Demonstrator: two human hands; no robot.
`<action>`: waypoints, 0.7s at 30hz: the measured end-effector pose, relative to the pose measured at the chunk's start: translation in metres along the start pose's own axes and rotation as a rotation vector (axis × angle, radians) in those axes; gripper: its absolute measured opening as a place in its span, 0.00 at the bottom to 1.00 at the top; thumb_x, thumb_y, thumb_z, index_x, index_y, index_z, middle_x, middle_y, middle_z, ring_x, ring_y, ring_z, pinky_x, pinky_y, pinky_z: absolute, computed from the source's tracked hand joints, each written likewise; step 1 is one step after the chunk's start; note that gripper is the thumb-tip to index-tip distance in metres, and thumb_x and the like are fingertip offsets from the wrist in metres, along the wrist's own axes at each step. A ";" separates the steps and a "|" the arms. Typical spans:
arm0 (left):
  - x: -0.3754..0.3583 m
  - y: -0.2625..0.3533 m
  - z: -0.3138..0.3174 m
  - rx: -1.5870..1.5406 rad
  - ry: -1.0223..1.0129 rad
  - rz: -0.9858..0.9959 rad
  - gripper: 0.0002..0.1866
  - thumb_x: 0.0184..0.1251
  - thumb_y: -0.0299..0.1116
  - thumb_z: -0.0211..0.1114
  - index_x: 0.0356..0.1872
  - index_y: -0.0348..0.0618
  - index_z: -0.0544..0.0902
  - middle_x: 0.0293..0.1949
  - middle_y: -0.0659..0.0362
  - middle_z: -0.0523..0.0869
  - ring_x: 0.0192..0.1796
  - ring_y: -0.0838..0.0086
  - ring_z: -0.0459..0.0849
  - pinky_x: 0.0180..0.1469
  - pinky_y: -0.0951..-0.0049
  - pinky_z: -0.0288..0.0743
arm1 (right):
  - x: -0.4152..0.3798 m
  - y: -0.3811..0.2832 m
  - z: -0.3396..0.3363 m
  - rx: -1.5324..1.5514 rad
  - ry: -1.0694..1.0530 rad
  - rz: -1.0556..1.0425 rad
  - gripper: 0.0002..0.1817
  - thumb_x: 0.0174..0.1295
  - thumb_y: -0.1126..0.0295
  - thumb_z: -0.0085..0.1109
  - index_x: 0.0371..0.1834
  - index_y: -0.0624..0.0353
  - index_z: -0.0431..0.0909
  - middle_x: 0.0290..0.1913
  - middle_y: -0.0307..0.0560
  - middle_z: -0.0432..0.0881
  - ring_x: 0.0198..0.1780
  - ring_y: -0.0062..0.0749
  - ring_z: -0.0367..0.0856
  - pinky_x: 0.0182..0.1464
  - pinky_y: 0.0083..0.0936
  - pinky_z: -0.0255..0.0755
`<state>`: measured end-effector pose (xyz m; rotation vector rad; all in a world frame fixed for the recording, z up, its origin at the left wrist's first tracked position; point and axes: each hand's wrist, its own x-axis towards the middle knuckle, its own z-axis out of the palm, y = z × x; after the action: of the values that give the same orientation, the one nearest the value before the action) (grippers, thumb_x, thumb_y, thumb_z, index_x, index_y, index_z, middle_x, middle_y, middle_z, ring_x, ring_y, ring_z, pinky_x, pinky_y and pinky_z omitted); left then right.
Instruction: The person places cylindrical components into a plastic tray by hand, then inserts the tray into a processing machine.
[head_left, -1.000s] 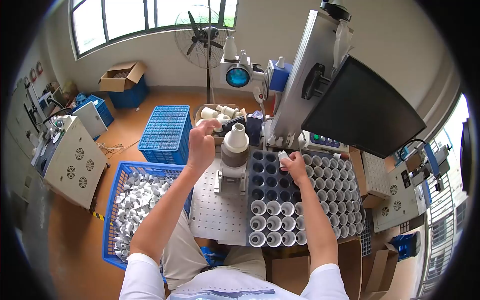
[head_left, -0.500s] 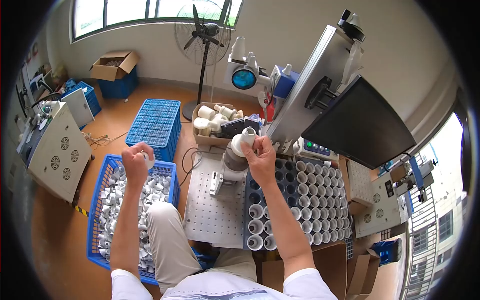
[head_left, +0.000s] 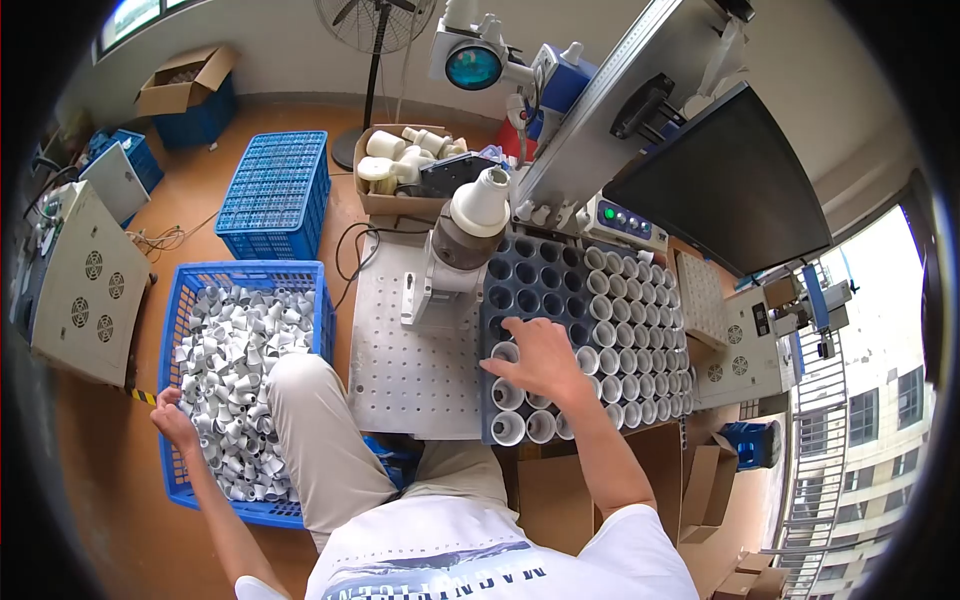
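Note:
My left hand [head_left: 177, 420] is at the left rim of the blue basket [head_left: 320, 330], its fingers curled; whether it holds anything is too small to tell. White and grey cone-shaped parts [head_left: 240, 380] fill the basket. Over the dark tray [head_left: 499, 322], my right hand [head_left: 538, 358] reaches to the white cups in its left columns, thumb and fingers apart, with no held part visible. Rows of white cups [head_left: 625, 335] stand in the tray. A white cone part [head_left: 481, 203] sits upright on the dark round holder [head_left: 462, 245] of the machine, touched by neither hand.
A perforated metal plate [head_left: 415, 370] lies between basket and tray. Behind are a carton of white parts [head_left: 385, 205] and a stacked blue crate [head_left: 275, 190]. A monitor [head_left: 730, 180] and a lens head [head_left: 473, 66] overhang the bench.
My right hand has left the cone on the holder and moved down to the tray, opening. My left hand has moved down and left to the basket's outer rim. The view has shifted.

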<state>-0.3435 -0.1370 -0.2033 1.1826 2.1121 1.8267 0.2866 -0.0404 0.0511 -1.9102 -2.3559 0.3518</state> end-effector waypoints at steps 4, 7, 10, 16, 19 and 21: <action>-0.016 0.155 0.095 -0.113 -0.186 0.061 0.10 0.48 0.21 0.43 0.25 0.29 0.74 0.34 0.54 0.81 0.44 0.66 0.80 0.61 0.67 0.69 | -0.013 0.008 0.030 -0.169 0.008 -0.081 0.28 0.52 0.53 0.69 0.51 0.62 0.78 0.41 0.57 0.83 0.50 0.49 0.77 0.54 0.41 0.70; -0.047 0.240 0.157 -0.267 -0.371 0.098 0.14 0.39 0.20 0.40 0.25 0.29 0.75 0.33 0.53 0.81 0.45 0.66 0.79 0.62 0.69 0.67 | -0.017 0.015 0.023 0.056 0.149 0.003 0.27 0.53 0.56 0.69 0.51 0.62 0.78 0.42 0.56 0.82 0.49 0.47 0.78 0.53 0.41 0.70; -0.074 0.273 0.200 -0.356 -0.649 0.137 0.17 0.35 0.20 0.41 0.27 0.29 0.76 0.33 0.52 0.81 0.43 0.66 0.79 0.60 0.70 0.68 | -0.029 0.030 0.006 0.522 0.294 0.154 0.20 0.60 0.65 0.64 0.53 0.62 0.76 0.40 0.49 0.81 0.37 0.29 0.79 0.41 0.26 0.74; -0.095 0.222 0.252 -0.512 -0.899 -0.452 0.11 0.49 0.22 0.42 0.25 0.28 0.74 0.31 0.52 0.84 0.37 0.68 0.82 0.49 0.68 0.76 | -0.066 0.078 0.072 1.203 0.580 0.357 0.18 0.63 0.73 0.62 0.55 0.64 0.73 0.41 0.41 0.78 0.36 0.16 0.78 0.35 0.13 0.73; -0.099 0.220 0.250 -0.477 -1.019 -0.254 0.11 0.56 0.25 0.41 0.25 0.32 0.73 0.31 0.50 0.84 0.37 0.68 0.82 0.49 0.69 0.77 | -0.066 0.078 0.085 1.133 0.599 0.281 0.18 0.62 0.74 0.62 0.54 0.65 0.73 0.40 0.39 0.77 0.34 0.15 0.77 0.35 0.13 0.72; -0.108 0.211 0.252 -0.344 -0.962 -0.242 0.10 0.54 0.25 0.45 0.22 0.31 0.73 0.31 0.48 0.84 0.36 0.62 0.81 0.47 0.64 0.76 | -0.066 0.079 0.085 1.115 0.576 0.276 0.18 0.63 0.74 0.62 0.54 0.65 0.73 0.40 0.39 0.77 0.34 0.14 0.76 0.35 0.12 0.71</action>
<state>-0.0317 -0.0083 -0.1281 1.2672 1.2650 1.0871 0.3578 -0.1001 -0.0444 -1.4360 -1.0996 0.7819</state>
